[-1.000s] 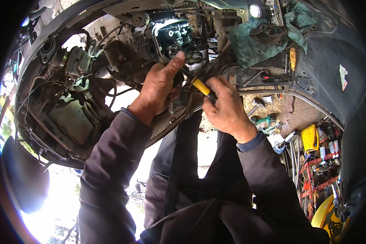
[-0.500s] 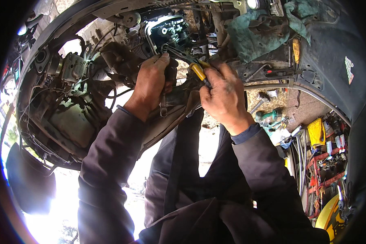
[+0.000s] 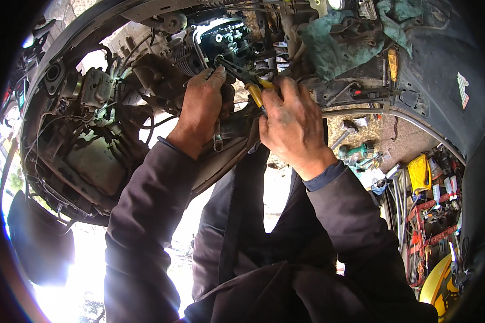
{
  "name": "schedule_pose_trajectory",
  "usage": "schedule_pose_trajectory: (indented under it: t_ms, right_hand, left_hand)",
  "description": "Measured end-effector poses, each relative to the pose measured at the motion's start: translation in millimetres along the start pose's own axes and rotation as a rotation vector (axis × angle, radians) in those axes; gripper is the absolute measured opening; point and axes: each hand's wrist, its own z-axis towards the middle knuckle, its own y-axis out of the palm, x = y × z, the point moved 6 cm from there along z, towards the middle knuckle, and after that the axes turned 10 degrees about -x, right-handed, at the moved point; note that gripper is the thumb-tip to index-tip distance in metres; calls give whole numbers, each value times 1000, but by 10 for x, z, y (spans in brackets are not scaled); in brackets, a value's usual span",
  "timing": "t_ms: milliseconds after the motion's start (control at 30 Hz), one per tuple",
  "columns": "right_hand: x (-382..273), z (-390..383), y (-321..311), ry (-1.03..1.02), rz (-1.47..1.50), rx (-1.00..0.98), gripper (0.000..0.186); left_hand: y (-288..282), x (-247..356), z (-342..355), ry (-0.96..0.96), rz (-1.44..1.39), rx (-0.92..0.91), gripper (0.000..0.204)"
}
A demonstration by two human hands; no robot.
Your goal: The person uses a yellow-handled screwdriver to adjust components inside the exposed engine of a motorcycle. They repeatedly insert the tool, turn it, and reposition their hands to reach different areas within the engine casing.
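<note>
A pair of long-nosed pliers with yellow handles is gripped in my right hand. The jaws point up and left, reaching the lower edge of an opened engine head beside my left thumb. Whether they pinch anything there I cannot make out. My left hand is closed just below the engine head, thumb and forefinger up at the plier tips. Below its palm sticks out the end of a metal wrench; the fingers hide the rest.
Around my hands lies an exposed engine with a carburettor-like part at left. A green rag bearing a dirty metal part lies at upper right, near a yellow-handled screwdriver. Beyond the curved rail, a green power tool and a red tool rack sit lower.
My right hand has shifted slightly left with the pliers, whose handles now sit further left. My left hand stays nearly in place, and the wrench end has moved up slightly.
</note>
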Motion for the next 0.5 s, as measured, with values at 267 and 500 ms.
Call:
schedule_pose_trajectory:
  t_ms: [267,500]
  right_hand:
    - [-10,110,-92,-70,-141,13,13]
    - [-27,95,-84,45,-35,-76,34]
  left_hand:
    - [-224,168,60,57,394,-55,29]
    - [-48,995,277,202,1687,-290,30]
